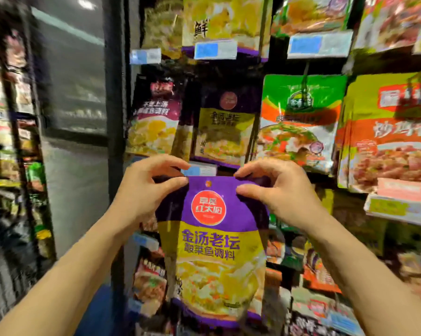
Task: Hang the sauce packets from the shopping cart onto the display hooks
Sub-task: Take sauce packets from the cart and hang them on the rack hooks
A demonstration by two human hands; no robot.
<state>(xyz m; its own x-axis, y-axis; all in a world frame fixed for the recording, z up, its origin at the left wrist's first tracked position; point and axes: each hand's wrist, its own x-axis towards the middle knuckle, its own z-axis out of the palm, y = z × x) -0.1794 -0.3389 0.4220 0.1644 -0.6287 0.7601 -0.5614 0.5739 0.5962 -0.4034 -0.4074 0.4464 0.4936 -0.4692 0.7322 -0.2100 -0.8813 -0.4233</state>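
A purple and yellow sauce packet [211, 241] with a red round logo hangs in front of the display at the centre of the head view. My left hand [144, 187] pinches its top left corner between thumb and fingers. My right hand [275, 187] pinches the top right corner the same way. The packet's top edge sits just below a price tag [199, 169] at the tip of a display hook. The hook itself is hidden behind the tag and packet. A matching purple packet [225, 127] hangs on the row above. The shopping cart is out of view.
Hanging packets fill the rack: a green one [299, 122], an orange and yellow one [389, 132] at right, a dark one [153, 117] at left, more rows above and below. A glass-door cooler [71, 81] stands to the left. Blue price tags [215, 50] stick out from hooks.
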